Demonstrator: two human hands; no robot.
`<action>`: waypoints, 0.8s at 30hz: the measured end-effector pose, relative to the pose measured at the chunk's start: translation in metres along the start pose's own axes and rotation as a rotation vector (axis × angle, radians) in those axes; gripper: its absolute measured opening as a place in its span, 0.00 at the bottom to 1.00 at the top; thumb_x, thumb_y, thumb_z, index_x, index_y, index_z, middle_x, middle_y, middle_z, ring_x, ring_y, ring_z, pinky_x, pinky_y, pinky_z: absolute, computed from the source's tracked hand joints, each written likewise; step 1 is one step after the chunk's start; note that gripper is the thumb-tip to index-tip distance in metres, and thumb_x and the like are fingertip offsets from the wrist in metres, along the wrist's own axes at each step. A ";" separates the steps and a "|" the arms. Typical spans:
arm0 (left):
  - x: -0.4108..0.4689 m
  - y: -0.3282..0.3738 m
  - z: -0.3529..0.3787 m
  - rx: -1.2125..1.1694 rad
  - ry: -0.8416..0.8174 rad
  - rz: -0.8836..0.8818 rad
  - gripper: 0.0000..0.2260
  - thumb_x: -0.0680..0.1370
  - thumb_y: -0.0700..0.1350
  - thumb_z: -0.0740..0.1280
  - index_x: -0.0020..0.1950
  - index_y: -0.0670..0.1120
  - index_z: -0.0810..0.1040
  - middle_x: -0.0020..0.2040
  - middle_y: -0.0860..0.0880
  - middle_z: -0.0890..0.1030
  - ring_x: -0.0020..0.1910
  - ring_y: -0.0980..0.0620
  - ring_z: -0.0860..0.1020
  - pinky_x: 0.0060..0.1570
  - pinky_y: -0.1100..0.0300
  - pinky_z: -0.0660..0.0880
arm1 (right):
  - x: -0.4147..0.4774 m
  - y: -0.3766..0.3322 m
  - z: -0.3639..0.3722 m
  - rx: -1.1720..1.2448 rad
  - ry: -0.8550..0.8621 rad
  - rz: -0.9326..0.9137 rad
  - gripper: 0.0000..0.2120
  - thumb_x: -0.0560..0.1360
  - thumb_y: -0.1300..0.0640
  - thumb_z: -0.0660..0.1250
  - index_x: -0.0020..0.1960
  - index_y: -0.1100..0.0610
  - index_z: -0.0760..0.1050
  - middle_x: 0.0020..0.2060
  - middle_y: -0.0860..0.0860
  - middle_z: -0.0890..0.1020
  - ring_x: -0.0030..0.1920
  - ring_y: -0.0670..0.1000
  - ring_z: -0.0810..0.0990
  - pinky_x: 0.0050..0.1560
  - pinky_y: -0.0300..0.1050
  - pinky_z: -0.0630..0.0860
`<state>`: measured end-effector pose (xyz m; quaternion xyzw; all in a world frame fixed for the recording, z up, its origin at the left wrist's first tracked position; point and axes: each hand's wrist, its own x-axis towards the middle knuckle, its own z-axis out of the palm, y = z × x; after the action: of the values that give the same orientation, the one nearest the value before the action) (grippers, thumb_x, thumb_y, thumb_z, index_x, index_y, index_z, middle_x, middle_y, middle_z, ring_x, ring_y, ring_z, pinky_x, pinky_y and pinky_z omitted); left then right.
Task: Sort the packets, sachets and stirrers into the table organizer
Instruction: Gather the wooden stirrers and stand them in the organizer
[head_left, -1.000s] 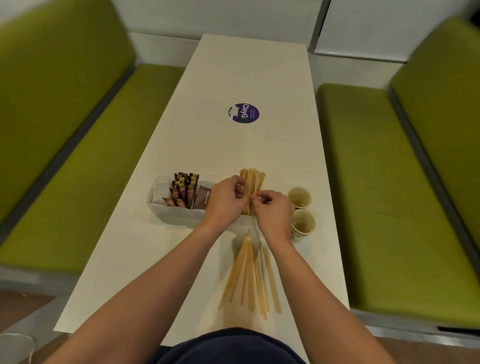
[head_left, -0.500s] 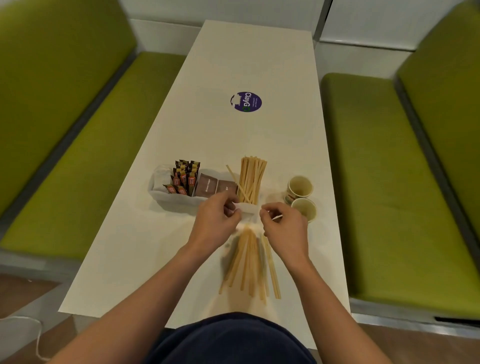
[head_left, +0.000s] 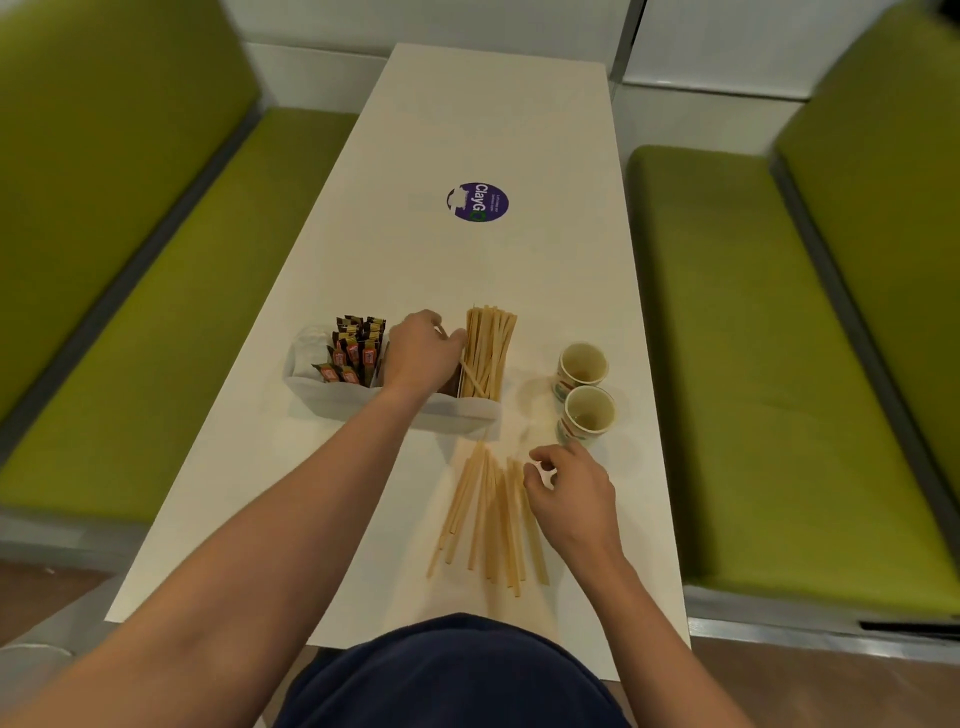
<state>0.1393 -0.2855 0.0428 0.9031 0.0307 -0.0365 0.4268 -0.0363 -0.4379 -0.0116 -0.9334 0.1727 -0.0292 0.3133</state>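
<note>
- Head view looked down on a long white surface (head_left: 467, 104) set between two green benches (head_left: 753, 364).
- Our left grip (head_left: 423, 351) reached over the middle of the white organizer (head_left: 363, 408), which stood across the surface. Its fingers were curled, and thumb and fingers appeared to pinch a slanted stirrer (head_left: 470, 374) whose lower end lay in the right-end compartment.
- That compartment held a bundle of standing stirrers (head_left: 491, 348) leaning away from us, and the thumb touched the bundle's left side.
- Orange-and-brown sachets (head_left: 356, 348) stood in the second compartment from the left. The pale contents of the leftmost one were too blurred for us to name.
- Brown packets (head_left: 450, 387) showed just below the left grip, mostly hidden by it.
- Loose stirrers (head_left: 488, 519) lay fanned on the surface just in front of the organizer, on the side nearer to us.
- Our right grip (head_left: 569, 493) hovered at the far right edge of that fan with its fingers curled. Something pale showed at the fingertips, and we could not tell whether it was grasping anything.
- Two paper cups (head_left: 583, 364) stood touching one another to the right of the organizer, the nearer one just beyond the right grip.
- A round purple sticker (head_left: 477, 202) marked "ClayGo" lay farther up the surface, well apart from everything else.
</note>
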 end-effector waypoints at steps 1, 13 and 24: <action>0.002 0.003 0.003 0.007 0.003 0.014 0.18 0.79 0.47 0.69 0.67 0.42 0.78 0.52 0.45 0.83 0.52 0.47 0.81 0.53 0.56 0.77 | -0.001 0.002 0.001 -0.024 -0.017 -0.001 0.14 0.80 0.49 0.67 0.63 0.50 0.81 0.57 0.45 0.81 0.55 0.47 0.79 0.58 0.46 0.79; -0.003 0.021 0.004 -0.041 -0.005 0.311 0.07 0.77 0.44 0.73 0.54 0.47 0.80 0.45 0.52 0.83 0.43 0.59 0.81 0.47 0.61 0.81 | -0.005 0.003 0.009 -0.025 -0.073 -0.001 0.15 0.81 0.49 0.65 0.64 0.51 0.81 0.57 0.47 0.81 0.55 0.48 0.79 0.57 0.46 0.80; -0.075 -0.023 -0.020 0.062 -0.026 0.326 0.03 0.78 0.48 0.71 0.46 0.50 0.79 0.40 0.56 0.79 0.38 0.60 0.77 0.39 0.69 0.73 | -0.010 0.009 0.005 -0.085 -0.088 0.058 0.16 0.80 0.45 0.67 0.62 0.52 0.82 0.54 0.46 0.82 0.51 0.47 0.81 0.54 0.45 0.80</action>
<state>0.0637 -0.2572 0.0448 0.9084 -0.1229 0.0204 0.3991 -0.0478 -0.4389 -0.0203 -0.9408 0.1868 0.0284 0.2814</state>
